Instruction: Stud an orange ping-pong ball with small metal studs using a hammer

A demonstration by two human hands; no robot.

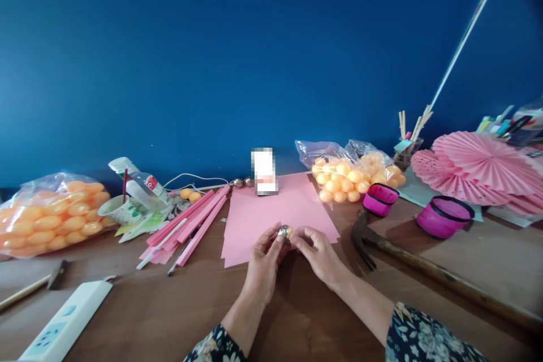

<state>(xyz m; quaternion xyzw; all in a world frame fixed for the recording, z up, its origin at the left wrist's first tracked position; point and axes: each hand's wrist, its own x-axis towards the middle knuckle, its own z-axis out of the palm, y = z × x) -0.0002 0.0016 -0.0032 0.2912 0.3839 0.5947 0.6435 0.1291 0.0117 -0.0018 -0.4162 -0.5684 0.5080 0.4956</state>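
Note:
A small shiny silver ball [284, 232], with a yellowish patch on its right side, is held over the near edge of the pink paper sheets [275, 209]. My left hand [266, 257] pinches the ball from the left between thumb and fingers. From the right, my right hand [316, 251] has its thumb and fingertips closed together at the ball's edge. Anything finer between those fingertips is too small to make out. Two more silver balls [238, 182] lie at the back beside a phone-like upright object [264, 172], which is blurred out.
Left: a bag of orange balls [51, 218], a cup [121, 209], pink paper strips [193, 226], a small hammer [55, 276], a power strip [65, 322]. Right: bagged orange balls [343, 181], magenta bands [443, 218], a claw hammer [424, 263], pink paper fans [479, 167]. A blue wall [254, 56] stands behind.

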